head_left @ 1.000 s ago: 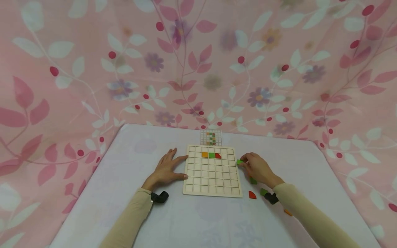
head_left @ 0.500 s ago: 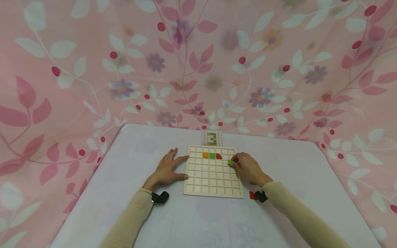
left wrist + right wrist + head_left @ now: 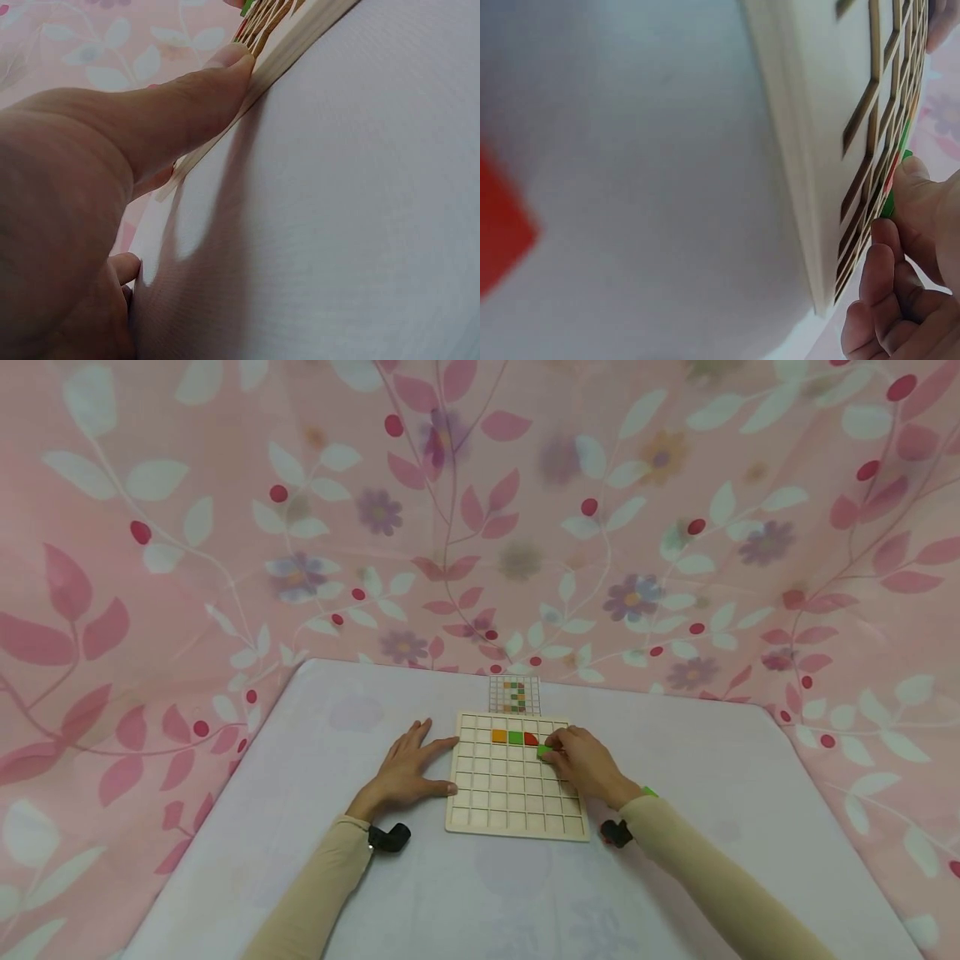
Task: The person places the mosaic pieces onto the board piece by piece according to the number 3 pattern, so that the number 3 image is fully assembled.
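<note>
A pale wooden grid board (image 3: 517,797) lies on the table. In one of its upper rows sit an orange square tile (image 3: 499,737), a green square tile (image 3: 516,738) and a red quarter-round tile (image 3: 531,739). My right hand (image 3: 591,767) pinches another green tile (image 3: 543,752) over the board, just below and right of the red one; the right wrist view shows this green tile (image 3: 888,204) between thumb and fingers. Along the board's left edge rests my left hand (image 3: 403,768), fingers spread, its thumb (image 3: 195,105) and index finger touching the rim.
Behind the board lies a small card (image 3: 513,695) printed with a coloured grid pattern. A green piece (image 3: 650,792) peeks out beyond the right wrist. A blurred red piece (image 3: 499,225) lies right of the board, mostly hidden by the wrist camera in the head view.
My right hand has carried the green tile leftward from beside the board's right edge to over the grid near the red tile. The left hand stays put.
</note>
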`<state>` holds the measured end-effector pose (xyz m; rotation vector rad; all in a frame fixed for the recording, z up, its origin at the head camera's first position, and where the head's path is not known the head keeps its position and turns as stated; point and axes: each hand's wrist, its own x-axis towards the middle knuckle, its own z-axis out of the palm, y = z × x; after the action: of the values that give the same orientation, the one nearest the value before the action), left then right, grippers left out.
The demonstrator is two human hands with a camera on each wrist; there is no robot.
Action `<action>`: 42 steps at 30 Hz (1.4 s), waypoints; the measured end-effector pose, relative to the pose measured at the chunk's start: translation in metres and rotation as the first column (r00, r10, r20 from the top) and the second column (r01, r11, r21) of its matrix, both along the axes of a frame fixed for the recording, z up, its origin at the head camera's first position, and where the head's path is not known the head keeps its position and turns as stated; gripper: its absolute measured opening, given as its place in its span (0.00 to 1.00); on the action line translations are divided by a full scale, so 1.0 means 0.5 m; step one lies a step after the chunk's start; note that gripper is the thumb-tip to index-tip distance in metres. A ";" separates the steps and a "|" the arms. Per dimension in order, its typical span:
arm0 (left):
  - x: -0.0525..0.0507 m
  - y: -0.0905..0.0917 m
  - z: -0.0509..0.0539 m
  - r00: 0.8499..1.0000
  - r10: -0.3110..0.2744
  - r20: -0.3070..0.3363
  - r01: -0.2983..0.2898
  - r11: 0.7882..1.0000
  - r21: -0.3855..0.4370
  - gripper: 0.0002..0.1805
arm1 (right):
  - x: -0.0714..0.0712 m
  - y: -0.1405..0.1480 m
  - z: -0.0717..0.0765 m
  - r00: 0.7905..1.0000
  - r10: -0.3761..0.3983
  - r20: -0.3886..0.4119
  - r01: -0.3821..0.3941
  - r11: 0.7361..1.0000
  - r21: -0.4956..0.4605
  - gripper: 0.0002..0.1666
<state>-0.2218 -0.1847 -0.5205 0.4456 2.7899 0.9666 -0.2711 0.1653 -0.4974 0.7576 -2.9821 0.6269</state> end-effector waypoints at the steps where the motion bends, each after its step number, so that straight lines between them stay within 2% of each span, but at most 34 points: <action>1: 0.000 0.000 0.000 1.000 0.001 -0.001 -0.001 1.000 0.001 0.47 | -0.001 -0.004 -0.001 1.000 0.003 -0.002 -0.003 1.000 -0.002 0.17; 13: -0.001 0.000 0.000 1.000 -0.001 0.009 0.001 1.000 0.003 0.47 | -0.009 -0.029 0.003 1.000 0.022 -0.010 -0.022 1.000 -0.012 0.14; 19: 0.000 -0.002 0.001 1.000 0.002 0.006 -0.002 1.000 0.002 0.47 | -0.018 -0.030 0.004 1.000 0.000 0.025 0.001 0.999 -0.049 0.12; 26: 0.001 0.000 0.002 1.000 -0.003 -0.002 0.003 1.000 0.008 0.46 | -0.025 -0.027 -0.006 0.999 -0.015 0.038 0.020 0.990 -0.141 0.11; 31: 0.002 0.000 0.000 1.000 0.001 -0.002 -0.001 1.000 0.006 0.46 | -0.025 -0.028 -0.008 0.999 0.002 0.041 0.006 0.979 -0.203 0.09; 42: 0.001 0.001 -0.002 1.000 -0.001 0.000 0.001 1.000 -0.011 0.46 | -0.028 -0.028 -0.008 0.999 0.010 0.040 -0.001 0.976 -0.217 0.07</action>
<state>-0.2215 -0.1844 -0.5213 0.4452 2.7933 0.9502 -0.2850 0.1513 -0.5014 0.7452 -2.8818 0.9594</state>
